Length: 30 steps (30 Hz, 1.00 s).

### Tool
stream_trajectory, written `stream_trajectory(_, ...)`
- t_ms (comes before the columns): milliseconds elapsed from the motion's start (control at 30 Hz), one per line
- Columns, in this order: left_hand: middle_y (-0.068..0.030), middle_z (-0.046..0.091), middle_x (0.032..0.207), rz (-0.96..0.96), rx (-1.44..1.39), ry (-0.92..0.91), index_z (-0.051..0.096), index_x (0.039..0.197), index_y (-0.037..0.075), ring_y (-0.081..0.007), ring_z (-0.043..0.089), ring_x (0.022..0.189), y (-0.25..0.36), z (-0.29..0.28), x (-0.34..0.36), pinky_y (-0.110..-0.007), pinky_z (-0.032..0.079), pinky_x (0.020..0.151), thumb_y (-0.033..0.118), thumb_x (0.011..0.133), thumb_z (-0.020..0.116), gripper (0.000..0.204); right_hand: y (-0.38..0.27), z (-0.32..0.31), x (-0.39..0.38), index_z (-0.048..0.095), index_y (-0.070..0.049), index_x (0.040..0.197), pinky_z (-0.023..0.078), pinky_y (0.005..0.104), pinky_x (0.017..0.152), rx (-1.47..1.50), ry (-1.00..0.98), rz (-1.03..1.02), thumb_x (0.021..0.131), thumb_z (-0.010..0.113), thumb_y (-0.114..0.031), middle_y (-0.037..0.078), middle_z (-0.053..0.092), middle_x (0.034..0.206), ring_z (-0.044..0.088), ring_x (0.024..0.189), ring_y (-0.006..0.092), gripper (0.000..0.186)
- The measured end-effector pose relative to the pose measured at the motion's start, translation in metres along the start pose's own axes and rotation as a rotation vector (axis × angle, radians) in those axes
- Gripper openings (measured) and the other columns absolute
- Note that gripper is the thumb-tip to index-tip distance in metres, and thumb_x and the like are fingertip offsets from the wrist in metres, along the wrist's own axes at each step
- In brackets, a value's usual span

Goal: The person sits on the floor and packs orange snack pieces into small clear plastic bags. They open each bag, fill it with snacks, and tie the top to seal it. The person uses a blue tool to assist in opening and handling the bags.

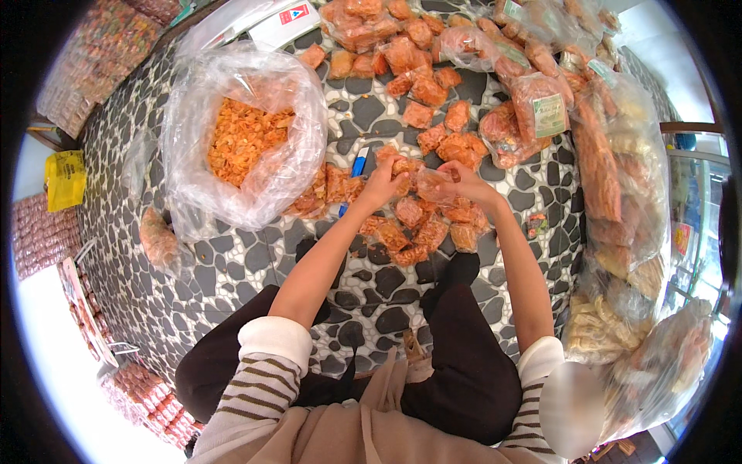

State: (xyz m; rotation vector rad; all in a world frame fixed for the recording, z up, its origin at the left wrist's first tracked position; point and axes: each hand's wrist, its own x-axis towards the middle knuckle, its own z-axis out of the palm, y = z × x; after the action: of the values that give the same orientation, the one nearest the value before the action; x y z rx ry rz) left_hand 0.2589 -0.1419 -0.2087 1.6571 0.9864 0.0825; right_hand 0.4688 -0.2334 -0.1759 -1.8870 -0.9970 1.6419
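Note:
My left hand (383,182) and my right hand (468,187) are closed on a small see-through plastic packet (433,186), one at each side, above the middle of the pile. Its contents are hard to make out. Several filled packets of orange chips (417,238) lie just below my hands, and more packets (462,149) touch the area beyond them. To the left stands a big open plastic bag (303,116), its rim spread wide, holding loose orange chips (246,143). A slim blue object (359,162) lies between that bag and my left hand.
Larger bags of orange snacks (541,108) line the far right, with a long bag (607,170) beside them. Pale snack bags (603,317) lie at the right. A yellow pack (65,180) and a filled plastic bag (161,240) are at the left on the stone-patterned floor (224,267).

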Motion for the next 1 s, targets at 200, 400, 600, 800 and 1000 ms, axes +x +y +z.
stream_trajectory(200, -0.0131, 0.041, 0.129, 0.083, -0.001, 0.011, 0.038, 0.126, 0.011, -0.028, 0.049, 0.106, 0.005, 0.003, -0.001, -0.037, 0.04, 0.088, 0.011, 0.088, 0.052, 0.041, 0.008, 0.0, 0.017, 0.053, -0.007, 0.114, 0.047, 0.0322, 0.077, 0.137, 0.103, 0.036, 0.075, 0.068, -0.015, 0.008, 0.057, 0.107, 0.056, 0.094, 0.0197, 0.042)
stream_trajectory(400, -0.0142, 0.045, 0.118, 0.173, 0.031, 0.202, 0.038, 0.126, 0.009, -0.0291, 0.048, 0.101, 0.004, 0.004, -0.001, -0.037, 0.039, 0.088, 0.009, 0.089, 0.049, 0.038, 0.005, 0.015, 0.007, 0.056, 0.0, 0.099, 0.048, 0.0316, 0.066, -0.418, 0.456, -0.269, 0.075, 0.066, -0.005, 0.011, 0.061, 0.087, 0.06, 0.074, 0.0198, 0.026)
stream_trajectory(600, -0.0164, 0.04, 0.121, 0.309, -0.113, 0.477, 0.038, 0.125, 0.007, -0.0303, 0.042, 0.109, 0.014, -0.018, -0.009, -0.039, 0.035, 0.092, 0.017, 0.087, 0.054, 0.042, -0.03, -0.002, -0.006, 0.053, 0.0, 0.096, 0.049, 0.0339, 0.068, -0.196, 0.703, -0.406, 0.077, 0.065, -0.007, 0.013, 0.061, 0.086, 0.062, 0.078, 0.0236, 0.024)
stream_trajectory(800, -0.0123, 0.042, 0.111, 0.337, -0.027, 0.309, 0.048, 0.118, 0.01, -0.0259, 0.045, 0.106, 0.024, -0.038, -0.029, -0.035, 0.038, 0.087, 0.033, 0.075, 0.071, 0.054, -0.053, 0.043, 0.009, 0.049, -0.002, 0.103, 0.05, 0.0258, 0.067, 0.315, 0.163, -0.319, 0.083, 0.06, -0.004, 0.004, 0.054, 0.095, 0.058, 0.082, 0.013, 0.023)
stream_trajectory(1000, -0.0072, 0.051, 0.094, 0.301, 0.01, 0.357, 0.057, 0.097, 0.007, -0.0223, 0.052, 0.091, 0.018, -0.066, -0.043, -0.033, 0.043, 0.079, 0.029, 0.07, 0.075, 0.039, -0.056, 0.076, 0.015, 0.052, -0.003, 0.1, 0.051, 0.0264, 0.068, 0.424, 0.015, -0.406, 0.082, 0.059, -0.002, 0.005, 0.056, 0.096, 0.058, 0.088, 0.0134, 0.02)
